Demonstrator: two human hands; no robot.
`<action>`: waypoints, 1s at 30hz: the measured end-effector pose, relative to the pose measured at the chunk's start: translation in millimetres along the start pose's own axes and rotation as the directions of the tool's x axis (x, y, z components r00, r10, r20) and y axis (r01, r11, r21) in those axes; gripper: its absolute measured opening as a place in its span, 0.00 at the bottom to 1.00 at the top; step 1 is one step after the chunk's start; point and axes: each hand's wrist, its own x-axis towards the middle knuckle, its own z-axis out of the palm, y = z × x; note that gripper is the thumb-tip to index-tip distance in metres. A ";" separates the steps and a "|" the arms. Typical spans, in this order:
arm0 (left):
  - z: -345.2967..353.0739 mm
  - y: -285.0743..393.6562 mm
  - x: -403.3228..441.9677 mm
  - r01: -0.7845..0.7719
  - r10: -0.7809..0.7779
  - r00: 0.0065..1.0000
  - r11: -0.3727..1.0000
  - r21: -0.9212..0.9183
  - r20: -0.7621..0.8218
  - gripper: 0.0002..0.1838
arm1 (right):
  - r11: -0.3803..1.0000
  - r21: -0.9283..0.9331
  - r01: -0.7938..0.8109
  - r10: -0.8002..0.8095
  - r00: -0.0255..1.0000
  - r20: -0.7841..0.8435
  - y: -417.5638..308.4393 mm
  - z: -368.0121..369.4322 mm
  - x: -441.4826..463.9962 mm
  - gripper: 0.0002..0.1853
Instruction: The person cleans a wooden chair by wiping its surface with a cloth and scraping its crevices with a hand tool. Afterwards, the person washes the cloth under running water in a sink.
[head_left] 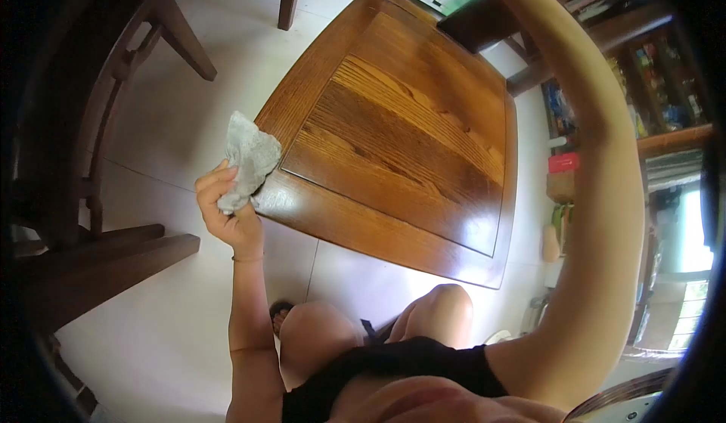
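Note:
My left hand (227, 205) is closed around a crumpled, light grey cloth (251, 154), with the fingers curled over its lower left side. The cloth lies against the left front corner of a brown wooden chair seat (401, 136), and part of it sticks up past the edge. The seat has a framed panel with strong grain and a shine on its front corners. My right arm (605, 151) reaches up along the right side toward the chair's dark back; its hand is beyond the top of the view.
Another dark wooden chair (113, 120) stands at the left, its legs spread on the pale tiled floor (151, 294). To the right are shelves (673, 139) with small items, a red box (563, 163) and a window (692, 249). My knees (435, 313) are close before the seat.

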 end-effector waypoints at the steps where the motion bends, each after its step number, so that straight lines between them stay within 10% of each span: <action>1: -4.3 5.7 5.3 0.033 -0.037 0.997 0.998 0.054 0.071 0.05 | 0.991 0.134 -0.027 0.029 1.000 -0.013 -2.0 -17.0 -17.8 0.23; 5: -43.2 42.8 44.2 0.048 -0.177 0.912 0.941 0.334 0.370 0.07 | 0.827 0.534 -0.176 -0.055 0.920 0.388 -6.8 -109.2 -97.3 0.26; 7: -43.2 69.7 55.8 0.003 -0.298 0.807 0.866 0.500 0.511 0.08 | 0.674 0.739 -0.022 0.109 0.992 -0.070 -20.9 -48.2 -169.0 0.19; 8: -39.6 72.8 57.7 -0.297 -0.152 0.731 0.807 0.510 0.666 0.10 | 0.621 0.771 -0.137 0.090 0.991 0.104 -25.6 -43.1 -201.0 0.17; 11: 3.4 86.5 39.3 -0.328 -0.056 0.419 0.921 0.209 0.906 0.14 | 0.514 0.776 -0.365 0.098 0.924 0.370 -42.6 -15.4 -271.3 0.12; 16: 147.1 16.6 85.0 -0.272 -0.040 0.021 0.961 0.045 0.999 0.24 | 0.472 0.852 -0.225 0.290 0.953 0.091 -58.1 36.7 -271.7 0.10; 19: 248.5 -77.5 127.1 -0.678 0.067 0.233 0.726 0.112 0.970 0.25 | 0.452 0.850 -0.272 0.326 0.937 0.126 -83.3 64.1 -265.0 0.10; 23: 290.4 -91.7 140.9 -0.619 -0.118 0.359 0.712 0.331 0.926 0.27 | 0.419 0.838 -0.350 0.381 0.905 0.187 -80.8 57.5 -263.3 0.08; 30: 106.0 70.5 68.7 -0.360 -0.274 -0.077 0.904 0.230 0.959 0.31 | 0.346 0.849 -0.399 0.293 0.906 0.306 -74.7 54.4 -258.0 0.07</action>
